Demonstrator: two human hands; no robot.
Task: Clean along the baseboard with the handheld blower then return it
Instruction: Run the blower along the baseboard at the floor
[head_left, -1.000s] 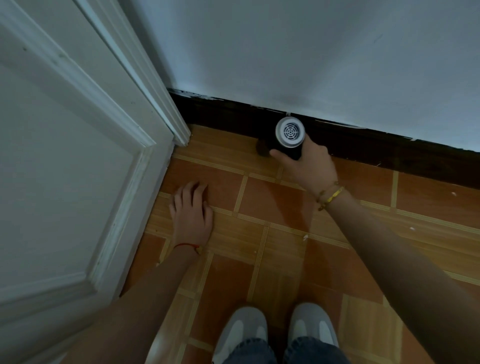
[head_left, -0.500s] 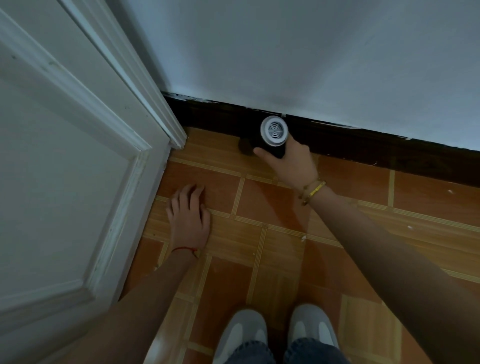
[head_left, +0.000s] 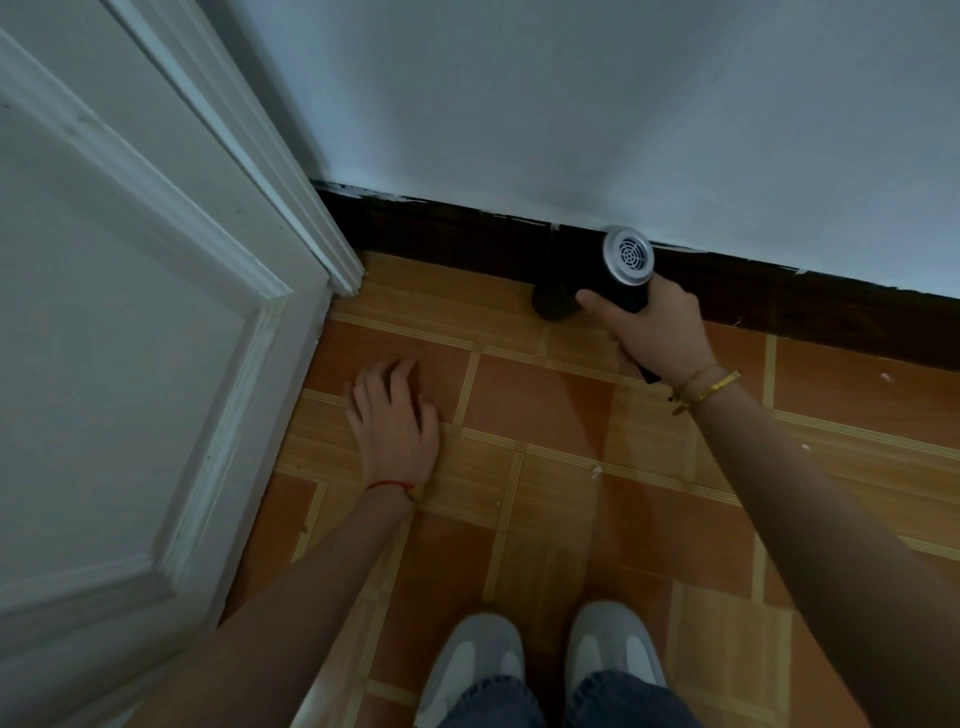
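Step in hand: the sweep along the baseboard (head_left: 467, 234) is judged to be under way, with the return of the tool not yet begun.
Handheld blower (head_left: 621, 270): it is held in the centre-right of the frame, low against the dark skirting, its grey grilled intake turned up toward the camera; the black nozzle end (head_left: 553, 301) is seen just left of the hand, close to the floor, pointed toward the door corner. Whether it touches the floor cannot be told.
Right hand (head_left: 657, 332): it is wrapped closed around the blower's black handle, thumb laid across the near side; gold bracelets (head_left: 704, 387) are worn at the wrist.
Left hand (head_left: 395, 415): it is spread flat and empty on the tiled floor (head_left: 545, 405), centre-left of the frame, seemingly used as a prop.
Surroundings: a white panelled door (head_left: 130, 338) fills the left of the frame, a pale wall (head_left: 571, 104) the top, grey shoes (head_left: 545, 654) the bottom centre.
Debris: small white flecks (head_left: 596, 471) are scattered on the tiles, centre and right.
Doing it well: the nozzle is best kept low and angled along the joint of skirting and floor, so dust is driven one way rather than back into the corner; a steady, slow pass is advised, with the intake grille kept unobstructed.
Risk: dust may be packed into the corner by the door frame (head_left: 343, 270).
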